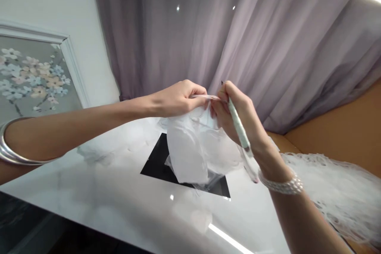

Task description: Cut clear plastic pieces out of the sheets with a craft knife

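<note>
A clear plastic bag point(220, 147) with white, rounded, flat pieces point(187, 154) inside hangs between my hands, above a black rectangle on the table. My left hand point(178, 97) is closed, pinching the bag's top edge between thumb and fingers. At the other end of that edge, my right hand point(238, 111) is also closed on the plastic. A slim pen-like tool point(239, 127) with a pale green grip rests in my right hand, its dark tip poking above the fingers and its pale end slanting down towards the wrist. Its exact kind I cannot make out.
The black sheet point(154, 162) lies flat on a glossy white table point(125, 206). White lacy fabric point(336, 186) spreads on the right. Purple-grey curtains point(178, 35) hang behind, and a framed flower picture point(35, 75) stands at left.
</note>
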`<state>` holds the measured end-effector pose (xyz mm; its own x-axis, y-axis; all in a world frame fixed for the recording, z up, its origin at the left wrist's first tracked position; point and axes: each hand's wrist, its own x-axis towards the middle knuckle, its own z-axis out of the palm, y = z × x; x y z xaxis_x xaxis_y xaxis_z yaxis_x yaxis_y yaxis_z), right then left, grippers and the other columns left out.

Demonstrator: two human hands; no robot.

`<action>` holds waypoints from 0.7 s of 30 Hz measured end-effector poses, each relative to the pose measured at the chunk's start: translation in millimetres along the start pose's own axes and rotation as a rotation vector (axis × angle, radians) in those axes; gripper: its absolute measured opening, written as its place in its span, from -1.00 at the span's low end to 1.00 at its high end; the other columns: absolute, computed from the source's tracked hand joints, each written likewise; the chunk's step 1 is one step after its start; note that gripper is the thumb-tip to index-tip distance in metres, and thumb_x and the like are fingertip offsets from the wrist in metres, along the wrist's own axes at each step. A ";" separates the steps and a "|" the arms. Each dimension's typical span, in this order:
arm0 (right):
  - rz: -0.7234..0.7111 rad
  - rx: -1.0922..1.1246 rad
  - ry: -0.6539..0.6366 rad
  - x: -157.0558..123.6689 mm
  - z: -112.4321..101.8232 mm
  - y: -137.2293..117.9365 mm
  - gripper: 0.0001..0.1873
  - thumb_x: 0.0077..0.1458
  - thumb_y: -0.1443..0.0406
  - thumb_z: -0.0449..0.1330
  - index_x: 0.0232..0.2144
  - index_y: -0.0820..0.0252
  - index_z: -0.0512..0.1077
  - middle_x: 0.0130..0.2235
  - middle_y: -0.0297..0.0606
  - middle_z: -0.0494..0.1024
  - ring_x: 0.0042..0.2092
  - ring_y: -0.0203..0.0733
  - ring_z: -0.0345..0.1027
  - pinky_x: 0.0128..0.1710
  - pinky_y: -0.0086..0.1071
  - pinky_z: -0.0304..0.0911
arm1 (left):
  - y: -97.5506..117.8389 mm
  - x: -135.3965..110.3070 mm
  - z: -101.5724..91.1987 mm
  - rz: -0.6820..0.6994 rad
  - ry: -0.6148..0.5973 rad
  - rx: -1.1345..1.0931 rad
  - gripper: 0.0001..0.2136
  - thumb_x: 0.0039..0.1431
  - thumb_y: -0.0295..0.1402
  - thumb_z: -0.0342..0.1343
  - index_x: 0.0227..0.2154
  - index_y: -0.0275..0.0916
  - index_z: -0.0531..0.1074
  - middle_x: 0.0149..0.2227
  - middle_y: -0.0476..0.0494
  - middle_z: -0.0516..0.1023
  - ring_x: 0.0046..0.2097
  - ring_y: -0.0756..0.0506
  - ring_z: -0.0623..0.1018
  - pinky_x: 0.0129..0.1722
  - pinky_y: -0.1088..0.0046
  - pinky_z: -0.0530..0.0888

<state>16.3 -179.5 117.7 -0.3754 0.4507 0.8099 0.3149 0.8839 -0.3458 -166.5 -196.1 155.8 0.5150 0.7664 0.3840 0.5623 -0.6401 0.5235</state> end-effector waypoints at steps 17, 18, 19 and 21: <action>0.592 -0.102 0.511 -56.4 -115.9 44.2 -0.63 0.03 0.30 0.27 -0.58 0.06 0.11 -0.57 -0.37 0.33 -0.58 -0.33 0.15 -0.59 -0.32 -0.07 | -12.9 -52.8 -57.3 0.008 0.798 0.173 -0.73 0.39 -0.34 -0.06 -0.44 -0.26 0.38 -0.56 0.10 0.33 -0.46 0.10 0.32 -0.42 0.57 0.27; 0.594 -0.157 0.559 -62.7 -124.8 39.9 -0.64 0.03 0.32 0.27 -0.59 0.06 0.12 -0.59 -0.36 0.33 -0.60 -0.32 0.14 -0.59 -0.29 -0.07 | -21.8 -60.7 -64.6 -0.064 0.868 0.195 -0.74 0.38 -0.34 -0.07 -0.43 -0.26 0.37 -0.53 0.10 0.35 -0.44 0.10 0.33 -0.41 0.58 0.27; 0.593 -0.215 0.601 -69.1 -132.5 36.4 -0.64 0.03 0.33 0.26 -0.59 0.05 0.13 -0.61 -0.37 0.31 -0.62 -0.32 0.14 -0.59 -0.26 -0.07 | -31.1 -69.8 -71.6 -0.153 0.917 0.222 -0.75 0.37 -0.32 -0.09 -0.41 -0.27 0.37 -0.51 0.11 0.35 -0.43 0.10 0.33 -0.40 0.60 0.27; 0.550 -0.325 0.618 -81.0 -144.0 31.7 -0.67 0.05 0.34 0.24 -0.58 0.03 0.15 -0.64 -0.40 0.24 -0.63 -0.31 0.11 -0.54 -0.19 -0.05 | -53.1 -90.7 -85.9 -0.362 0.954 0.314 -0.72 0.37 -0.25 -0.18 -0.31 -0.26 0.36 -0.47 0.11 0.36 -0.39 0.11 0.32 -0.37 0.63 0.26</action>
<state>182.2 -206.0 109.3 0.4100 0.5696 0.7124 0.5794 0.4406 -0.6857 -298.7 -227.0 158.5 -0.3595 0.5514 0.7528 0.7920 -0.2463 0.5586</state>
